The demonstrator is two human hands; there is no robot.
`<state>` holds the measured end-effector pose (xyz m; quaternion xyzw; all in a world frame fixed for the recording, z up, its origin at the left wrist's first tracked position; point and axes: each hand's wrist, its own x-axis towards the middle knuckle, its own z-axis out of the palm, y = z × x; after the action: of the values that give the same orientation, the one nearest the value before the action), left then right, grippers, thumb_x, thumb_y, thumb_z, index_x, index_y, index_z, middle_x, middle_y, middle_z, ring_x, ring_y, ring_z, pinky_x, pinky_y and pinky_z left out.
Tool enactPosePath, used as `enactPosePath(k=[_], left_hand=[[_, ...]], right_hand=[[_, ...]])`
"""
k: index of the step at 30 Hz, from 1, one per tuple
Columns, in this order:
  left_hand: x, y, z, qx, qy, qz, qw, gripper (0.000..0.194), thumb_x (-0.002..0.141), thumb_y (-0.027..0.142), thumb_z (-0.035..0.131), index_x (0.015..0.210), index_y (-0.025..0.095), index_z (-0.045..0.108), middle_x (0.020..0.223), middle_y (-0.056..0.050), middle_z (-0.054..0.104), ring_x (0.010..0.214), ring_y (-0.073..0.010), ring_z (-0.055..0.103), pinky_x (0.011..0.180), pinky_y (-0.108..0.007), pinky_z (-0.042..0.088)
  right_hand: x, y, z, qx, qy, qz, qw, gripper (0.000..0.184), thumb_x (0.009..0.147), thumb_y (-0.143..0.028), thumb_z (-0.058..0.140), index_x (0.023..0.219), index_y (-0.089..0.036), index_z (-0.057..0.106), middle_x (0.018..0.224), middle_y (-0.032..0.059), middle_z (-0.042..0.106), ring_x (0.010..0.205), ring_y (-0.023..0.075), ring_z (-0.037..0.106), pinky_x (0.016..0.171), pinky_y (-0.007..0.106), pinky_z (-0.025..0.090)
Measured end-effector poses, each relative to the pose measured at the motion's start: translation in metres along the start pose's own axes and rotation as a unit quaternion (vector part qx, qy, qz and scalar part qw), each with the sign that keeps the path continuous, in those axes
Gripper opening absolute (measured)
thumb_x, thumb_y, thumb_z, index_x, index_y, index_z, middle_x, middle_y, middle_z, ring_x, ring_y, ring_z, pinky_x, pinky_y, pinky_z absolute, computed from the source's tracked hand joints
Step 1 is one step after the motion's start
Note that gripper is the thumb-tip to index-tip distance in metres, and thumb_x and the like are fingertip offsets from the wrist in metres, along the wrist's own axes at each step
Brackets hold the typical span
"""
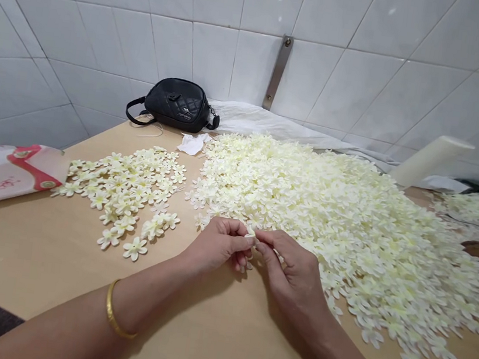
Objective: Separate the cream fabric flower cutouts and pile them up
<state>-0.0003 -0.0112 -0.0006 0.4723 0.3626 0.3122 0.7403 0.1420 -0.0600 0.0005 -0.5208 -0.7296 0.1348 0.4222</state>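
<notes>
My left hand (223, 242) and my right hand (292, 264) meet over the front middle of the table. Between their pinched fingertips is a small pale artificial flower (250, 233), mostly hidden by the fingers. Just beyond my hands and to the right spreads a large heap of cream-white artificial flowers (308, 194). On the left lies a smaller, looser pile of like flowers with yellow centres (133, 180). One single flower (135, 248) rests at the near edge of that pile. A gold bangle (113, 310) is on my left wrist.
A black handbag (177, 103) sits by the tiled wall, near a crumpled white tissue (193, 143). The red-and-white plastic bag (6, 175) lies at the left. At the back right leans a white roll (431, 160); white sheeting (247, 120) lies along the wall.
</notes>
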Motion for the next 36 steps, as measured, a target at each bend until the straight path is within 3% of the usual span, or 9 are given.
enactPosePath(k=[6, 13, 28, 36], left_hand=[[0.002, 0.000, 0.001, -0.026, -0.053, -0.016, 0.998, 0.022, 0.067, 0.030, 0.064, 0.065, 0.008, 0.059, 0.057, -0.005, 0.060, 0.049, -0.0100, 0.055, 0.055, -0.024, 0.046], [-0.001, 0.004, 0.004, 0.027, -0.048, -0.008, 0.998, 0.019, 0.069, 0.027, 0.060, 0.065, 0.009, 0.058, 0.056, -0.005, 0.058, 0.050, -0.0121, 0.056, 0.058, -0.028, 0.047], [-0.004, 0.005, 0.005, 0.113, -0.028, 0.000, 0.993, 0.024, 0.069, 0.034, 0.060, 0.063, 0.011, 0.059, 0.049, -0.001, 0.055, 0.046, -0.0102, 0.054, 0.049, -0.021, 0.040], [-0.003, 0.005, 0.004, 0.086, -0.038, 0.000, 0.996, 0.020, 0.071, 0.029, 0.057, 0.064, 0.010, 0.059, 0.052, -0.003, 0.057, 0.046, -0.0086, 0.053, 0.049, -0.019, 0.039]], right_hand=[[0.000, 0.007, -0.006, -0.012, -0.015, 0.027, 0.999, 0.021, 0.084, -0.021, 0.044, 0.087, -0.019, 0.064, 0.082, 0.0047, 0.065, 0.075, 0.0161, 0.059, 0.069, 0.027, 0.046], [0.001, 0.005, -0.008, -0.019, -0.057, 0.025, 0.998, 0.024, 0.085, -0.018, 0.041, 0.084, -0.017, 0.065, 0.073, 0.0043, 0.062, 0.067, 0.0143, 0.056, 0.065, 0.026, 0.043], [0.000, -0.001, -0.009, 0.002, -0.072, 0.034, 0.997, 0.025, 0.083, -0.017, 0.041, 0.072, -0.019, 0.064, 0.068, 0.0024, 0.061, 0.063, 0.0134, 0.055, 0.061, 0.025, 0.042], [0.002, -0.004, -0.015, 0.124, -0.109, 0.108, 0.980, 0.026, 0.084, -0.021, 0.042, 0.078, -0.020, 0.067, 0.071, 0.0019, 0.063, 0.068, 0.0146, 0.058, 0.064, 0.025, 0.044]])
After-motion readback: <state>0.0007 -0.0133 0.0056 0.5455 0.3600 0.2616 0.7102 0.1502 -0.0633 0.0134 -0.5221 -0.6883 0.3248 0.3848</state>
